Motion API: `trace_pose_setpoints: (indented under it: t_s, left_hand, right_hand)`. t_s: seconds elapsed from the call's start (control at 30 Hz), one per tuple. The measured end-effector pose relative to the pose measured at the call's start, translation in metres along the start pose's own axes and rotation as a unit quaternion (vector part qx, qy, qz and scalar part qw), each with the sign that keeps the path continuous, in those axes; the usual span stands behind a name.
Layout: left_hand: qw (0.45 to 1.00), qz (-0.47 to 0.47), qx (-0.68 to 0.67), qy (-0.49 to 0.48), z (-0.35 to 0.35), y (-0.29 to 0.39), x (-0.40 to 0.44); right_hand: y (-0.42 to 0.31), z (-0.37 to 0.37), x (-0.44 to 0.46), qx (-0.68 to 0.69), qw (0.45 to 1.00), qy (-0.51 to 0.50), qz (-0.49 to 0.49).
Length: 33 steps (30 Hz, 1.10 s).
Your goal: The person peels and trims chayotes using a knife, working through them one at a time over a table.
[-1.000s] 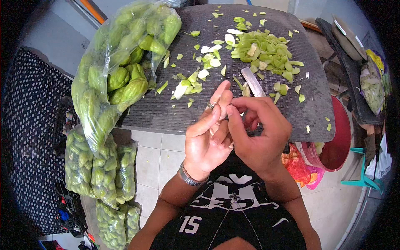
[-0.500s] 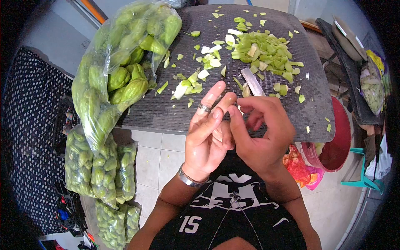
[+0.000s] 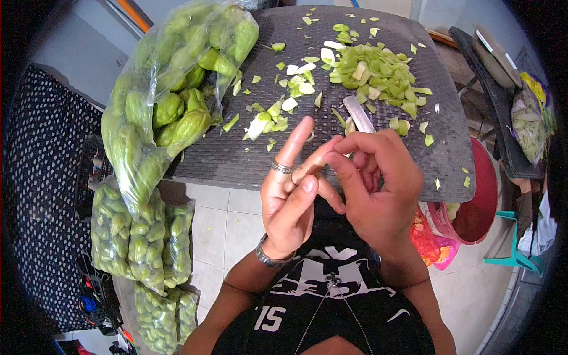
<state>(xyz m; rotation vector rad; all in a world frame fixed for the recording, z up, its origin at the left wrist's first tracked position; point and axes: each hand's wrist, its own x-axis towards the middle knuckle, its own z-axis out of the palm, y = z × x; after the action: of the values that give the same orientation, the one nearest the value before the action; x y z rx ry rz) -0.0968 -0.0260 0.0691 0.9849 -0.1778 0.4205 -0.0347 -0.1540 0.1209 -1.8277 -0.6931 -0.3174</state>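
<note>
Fingers [image 3: 316, 158] of 2 hands [image 3: 387, 183] together

The single camera sits on the person's head, facing forward and steeply down. The wearer's black shirt [image 3: 384, 325] fills the bottom centre, seen from above, and the forearms [image 3: 245, 293] reach up into the view. The left grip [image 3: 290, 198] and right grip [image 3: 381, 180] come near the middle, close enough to the lens to show separate fingers and a patterned ring [image 3: 282, 167]. Beyond them, the table [image 3: 225, 155] is viewed from above, its far edge near the top border. The wide lens bends straight lines and darkens the corners, taking in floor tiles [image 3: 241, 234], a spotted cloth [image 3: 41, 195] at left and a red tub [image 3: 480, 216] at right.
</note>
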Motion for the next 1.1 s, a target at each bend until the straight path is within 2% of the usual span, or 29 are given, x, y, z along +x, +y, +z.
trace_pose_setpoints:
  t_s: [0.4,0.5,0.7,0.8,0.9,1.1]
  left_hand:
    - [0.999,0.029,0.039,-0.010,-0.001,-0.008,-0.002]
    - [0.999,0.025,0.035,0.019,0.002,-0.009,-0.002]
    - [0.997,-0.007,-0.037,0.062,0.005,-0.005,0.000]
    - [0.994,-0.031,-0.089,0.059,0.003,-0.004,0.002]
    - [0.989,-0.048,-0.131,0.055,0.002,0.001,0.001]
    - [0.988,-0.046,-0.138,0.050,0.002,0.000,0.001]
  right_hand:
    - [0.008,0.003,-0.002,-0.009,1.000,-0.009,-0.013]
    - [0.009,0.006,-0.001,-0.012,1.000,0.000,-0.020]
    - [0.012,0.015,-0.009,-0.019,0.998,0.006,-0.055]
    - [0.012,0.015,-0.011,-0.014,0.997,0.041,-0.061]
    - [0.007,0.012,-0.009,-0.013,0.997,0.070,-0.023]
    - [0.009,0.014,-0.007,-0.015,0.997,0.067,-0.047]
